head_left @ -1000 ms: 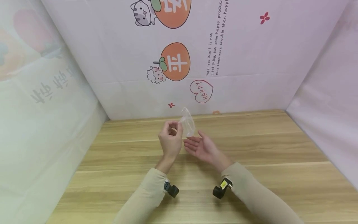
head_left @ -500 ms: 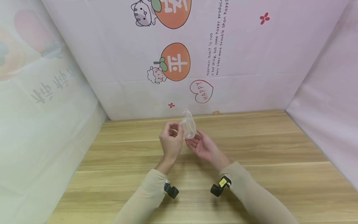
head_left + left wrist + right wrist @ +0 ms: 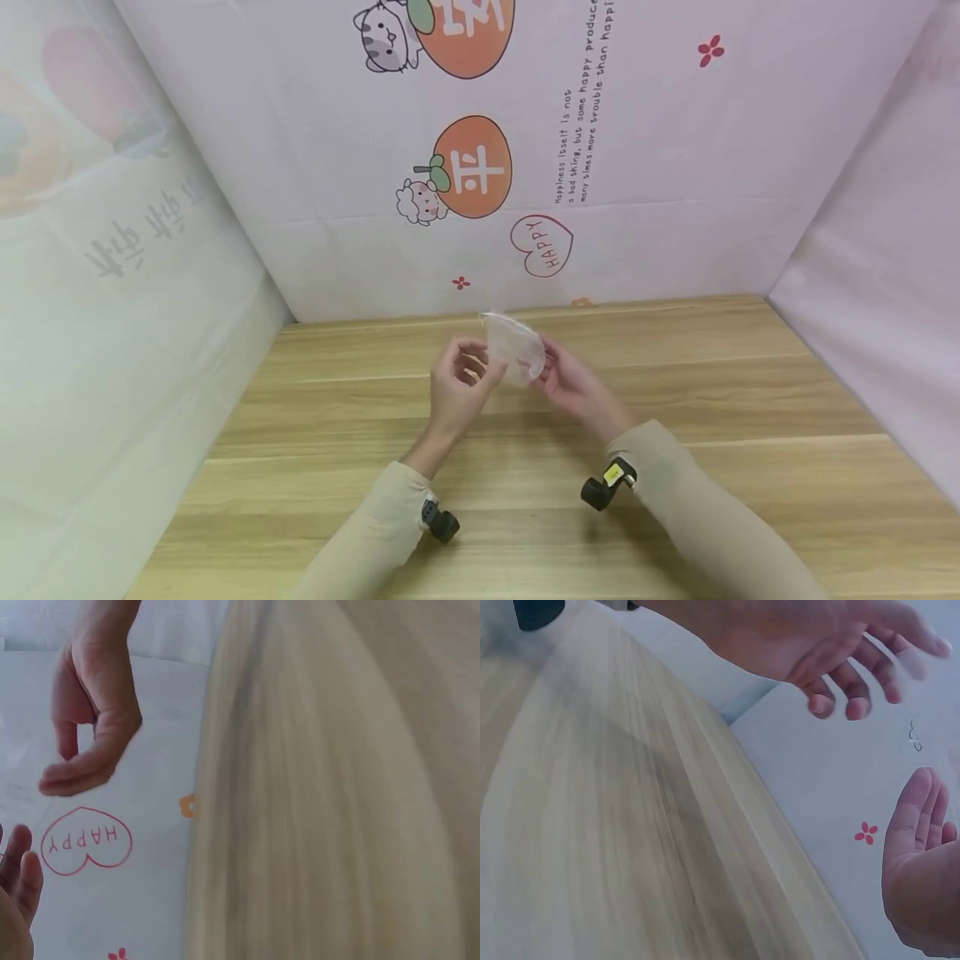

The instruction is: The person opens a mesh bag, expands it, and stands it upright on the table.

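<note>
Holding clear bag (image 3: pixel 515 347) above bench (image 3: pixel 750 400), mid-handling: left hand (image 3: pixel 457 385) pinches one edge, right hand (image 3: pixel 573 385) apparently the other, fingers curled. Bag not yet flat; contents unclear.

We see both arms covered in long beige sleeves (image 3: pixel 375 546) reaching to the wrists. A small black camera unit (image 3: pixel 441 525) is strapped under the left wrist; the one under the right wrist (image 3: pixel 603 489) is black with a yellow label.
</note>
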Demonstrator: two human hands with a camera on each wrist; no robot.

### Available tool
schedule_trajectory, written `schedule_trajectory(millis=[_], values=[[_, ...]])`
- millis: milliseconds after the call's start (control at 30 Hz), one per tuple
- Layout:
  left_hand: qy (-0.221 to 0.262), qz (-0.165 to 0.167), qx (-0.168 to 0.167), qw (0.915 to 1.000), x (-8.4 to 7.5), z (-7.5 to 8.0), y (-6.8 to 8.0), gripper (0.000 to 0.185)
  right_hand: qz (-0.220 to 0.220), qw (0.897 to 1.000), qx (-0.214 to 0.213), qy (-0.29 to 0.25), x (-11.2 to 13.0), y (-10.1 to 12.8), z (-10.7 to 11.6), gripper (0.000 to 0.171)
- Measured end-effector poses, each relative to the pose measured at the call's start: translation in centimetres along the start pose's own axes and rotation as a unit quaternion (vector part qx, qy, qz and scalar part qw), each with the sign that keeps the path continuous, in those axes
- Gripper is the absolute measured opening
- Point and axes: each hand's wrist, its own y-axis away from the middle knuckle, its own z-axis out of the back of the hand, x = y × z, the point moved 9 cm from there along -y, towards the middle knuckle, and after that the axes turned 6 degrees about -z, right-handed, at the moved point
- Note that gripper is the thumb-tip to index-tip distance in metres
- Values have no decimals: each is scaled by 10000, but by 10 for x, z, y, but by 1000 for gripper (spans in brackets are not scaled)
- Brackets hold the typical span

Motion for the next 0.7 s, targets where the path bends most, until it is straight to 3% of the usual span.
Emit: schedule_trajectory(millis=[167, 233, 267, 333, 433, 500, 533, 600, 700], values=[[660, 491, 677, 9943, 15, -1, 8, 29, 181, 9989, -128, 415, 17, 5, 4, 24], [904, 900, 812, 9885, 24, -2, 8, 33, 214, 9985, -105, 497, 23, 7, 4, 24], [1103, 1265, 832, 9823, 30, -3, 9, 40, 232, 9980, -109, 577, 26, 8, 3, 23], [1516, 2181, 822, 9606, 45, -6, 11, 60, 299, 9961, -123, 825, 31, 11, 1, 23], [2303, 3656, 621, 8997, 65, -11, 19, 84, 397, 9899, -158, 1351, 38, 15, -2, 24], [2669, 4281, 555, 8616, 73, -14, 24, 92, 486, 9835, -213, 1729, 41, 18, -3, 26], [2813, 4464, 541, 8477, 75, -15, 25, 95, 533, 9800, -231, 1904, 42, 18, -4, 27], [3056, 4622, 586, 8304, 78, -19, 25, 98, 633, 9731, -241, 2204, 43, 20, -5, 27], [3337, 4678, 694, 8155, 77, -27, 23, 102, 826, 9622, -369, 2568, 45, 23, -6, 27]])
